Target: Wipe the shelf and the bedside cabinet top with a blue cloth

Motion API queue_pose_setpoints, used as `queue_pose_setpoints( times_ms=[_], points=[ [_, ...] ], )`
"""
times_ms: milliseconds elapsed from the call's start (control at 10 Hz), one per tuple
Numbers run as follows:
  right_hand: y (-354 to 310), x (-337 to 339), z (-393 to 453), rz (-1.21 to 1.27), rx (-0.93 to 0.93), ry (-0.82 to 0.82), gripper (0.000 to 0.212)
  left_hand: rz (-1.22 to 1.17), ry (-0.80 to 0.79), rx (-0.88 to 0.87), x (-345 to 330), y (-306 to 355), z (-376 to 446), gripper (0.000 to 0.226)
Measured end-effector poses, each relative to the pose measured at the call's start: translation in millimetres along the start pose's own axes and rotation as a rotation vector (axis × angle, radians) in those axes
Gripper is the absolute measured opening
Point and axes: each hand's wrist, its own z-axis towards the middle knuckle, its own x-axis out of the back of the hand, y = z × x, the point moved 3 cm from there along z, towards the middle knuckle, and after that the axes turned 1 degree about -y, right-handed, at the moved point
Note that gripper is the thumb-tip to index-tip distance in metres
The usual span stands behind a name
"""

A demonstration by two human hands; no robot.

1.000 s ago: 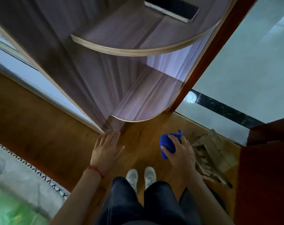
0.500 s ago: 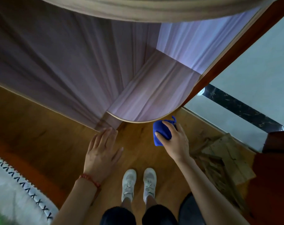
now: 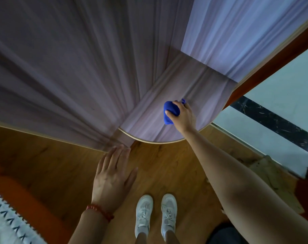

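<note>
The lowest shelf (image 3: 146, 120) is a rounded, grey-purple wood board near the floor, in the middle of the view. My right hand (image 3: 182, 116) is shut on a bunched blue cloth (image 3: 170, 111) and presses it onto this shelf, toward its right half. My left hand (image 3: 112, 175) is open with fingers together, its fingertips at the foot of the shelf unit's side panel (image 3: 61, 85). The upper shelves and the bedside cabinet are out of view.
A wood floor (image 3: 167, 164) lies below, with my white shoes (image 3: 155, 215) on it. A red-brown door frame (image 3: 266, 71) borders the shelf on the right, with pale tiles beyond. Torn cardboard (image 3: 271, 173) lies on the floor at right. A patterned rug (image 3: 6, 226) sits at bottom left.
My right hand rose from above the floor and moved forward, bringing the blue cloth onto the lowest shelf. The camera dropped closer, and the upper shelf left the view. The left hand stayed near the panel's foot.
</note>
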Motion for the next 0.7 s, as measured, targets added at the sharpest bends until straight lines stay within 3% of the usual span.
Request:
queue_pose_setpoints(
  times_ms=[300, 500, 700],
  points=[
    [16.1, -20.9, 12.3, -0.087, -0.038, -0.089, 0.048, 0.017, 0.022, -0.032, -7.7, -6.7, 4.7, 0.062],
    [2.5, 0.2, 1.2, -0.339, -0.039, -0.112, 0.054, -0.006, 0.028, 0.003, -3.2, -8.7, 4.2, 0.064],
    [-33.1, 62.0, -70.3, -0.267, 0.292, 0.135, 0.05, -0.015, 0.04, 0.005, 9.9, -7.5, 0.9, 0.064]
  ],
)
